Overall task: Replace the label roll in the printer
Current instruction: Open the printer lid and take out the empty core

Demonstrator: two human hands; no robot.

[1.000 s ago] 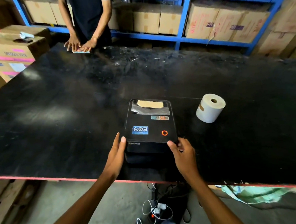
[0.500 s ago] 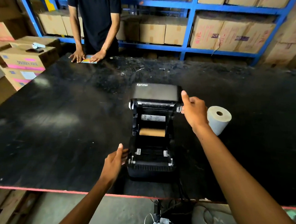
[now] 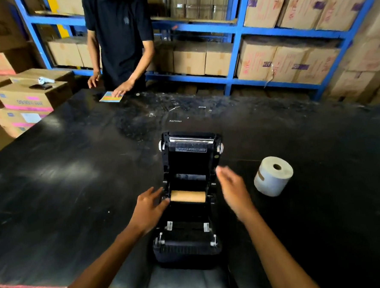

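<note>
A black label printer (image 3: 188, 246) stands near the table's front edge with its lid (image 3: 190, 143) swung fully back. Inside lies a bare brown cardboard core (image 3: 188, 196) across the roll bay. My left hand (image 3: 147, 210) is open, fingers touching the printer's left wall beside the core's left end. My right hand (image 3: 233, 190) hovers open and blurred at the printer's right side, holding nothing. A full white label roll (image 3: 272, 176) rests tilted on the table to the right of the printer.
The black table (image 3: 65, 196) has a red front edge. Another person (image 3: 120, 39) stands at the far side with a hand on a coloured card (image 3: 111, 96). Cardboard boxes (image 3: 23, 96) are stacked at left; blue shelving (image 3: 234, 52) with boxes runs behind.
The printer lid went from shut to fully open. My right hand came down from the lid to the printer's right side; my left hand moved in to the core's left end.
</note>
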